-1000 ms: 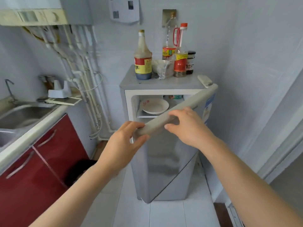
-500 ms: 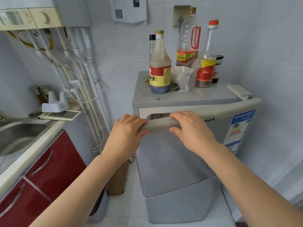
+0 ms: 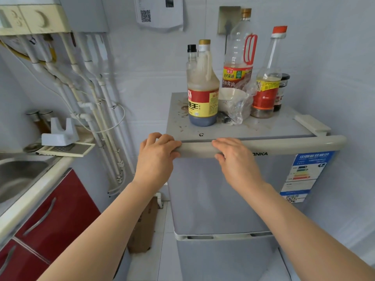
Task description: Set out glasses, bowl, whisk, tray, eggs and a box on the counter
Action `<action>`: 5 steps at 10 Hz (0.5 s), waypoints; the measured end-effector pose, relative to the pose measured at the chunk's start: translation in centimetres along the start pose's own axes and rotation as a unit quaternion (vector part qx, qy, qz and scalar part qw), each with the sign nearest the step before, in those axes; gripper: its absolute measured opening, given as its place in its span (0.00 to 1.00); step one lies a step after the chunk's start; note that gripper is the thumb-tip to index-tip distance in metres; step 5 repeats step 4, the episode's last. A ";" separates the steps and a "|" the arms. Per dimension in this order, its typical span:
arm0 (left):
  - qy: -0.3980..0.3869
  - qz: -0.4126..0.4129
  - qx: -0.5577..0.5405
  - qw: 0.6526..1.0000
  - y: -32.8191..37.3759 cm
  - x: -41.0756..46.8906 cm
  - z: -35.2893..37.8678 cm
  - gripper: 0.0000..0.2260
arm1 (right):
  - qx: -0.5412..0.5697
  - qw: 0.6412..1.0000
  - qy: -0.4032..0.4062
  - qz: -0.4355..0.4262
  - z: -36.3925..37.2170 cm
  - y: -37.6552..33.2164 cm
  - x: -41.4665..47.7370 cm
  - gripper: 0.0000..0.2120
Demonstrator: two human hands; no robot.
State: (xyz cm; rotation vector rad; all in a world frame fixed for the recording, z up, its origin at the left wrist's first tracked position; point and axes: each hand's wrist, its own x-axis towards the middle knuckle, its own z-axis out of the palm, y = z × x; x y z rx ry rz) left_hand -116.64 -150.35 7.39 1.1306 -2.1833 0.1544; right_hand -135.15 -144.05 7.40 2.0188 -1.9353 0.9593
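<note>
A small silver fridge (image 3: 223, 199) stands against the back wall with its upper door closed. My left hand (image 3: 157, 157) wraps the left end of the cream handle bar (image 3: 284, 145) along the door's top edge. My right hand (image 3: 233, 159) lies over the same bar a little further right, fingers curled on it. A white bowl (image 3: 231, 98) sits on the fridge top, partly under a crumpled clear plastic bag. No glasses, whisk, tray, eggs or box are in view.
Several sauce and oil bottles (image 3: 203, 88) crowd the fridge top. At left are a steel sink (image 3: 18, 175), a pale counter edge (image 3: 34, 191) over red cabinets (image 3: 56, 216), and white pipes (image 3: 95, 102) on the wall. A cardboard piece (image 3: 144, 226) leans beside the fridge.
The upper fridge door, open a second ago with a plate visible inside, has swung closed under both hands. The view has moved closer to the fridge.
</note>
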 end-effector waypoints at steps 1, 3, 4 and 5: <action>-0.010 -0.012 0.000 1.000 0.1 0.1 0.4 0.10 | -0.007 0.999 -0.027 0.024 -0.2 -0.2 0.3 0.16; -0.014 -0.072 -0.051 0.996 1.4 -1.9 -1.3 0.18 | 0.093 0.995 -0.012 0.047 -2.3 -2.4 -1.1 0.17; 0.081 -0.112 -0.126 0.982 2.2 -3.8 -3.6 0.15 | 0.190 0.980 0.011 0.058 -3.5 -3.7 -1.8 0.14; 0.081 -0.112 -0.126 0.982 2.2 -3.8 -3.6 0.15 | 0.190 0.980 0.011 0.058 -3.5 -3.7 -1.8 0.14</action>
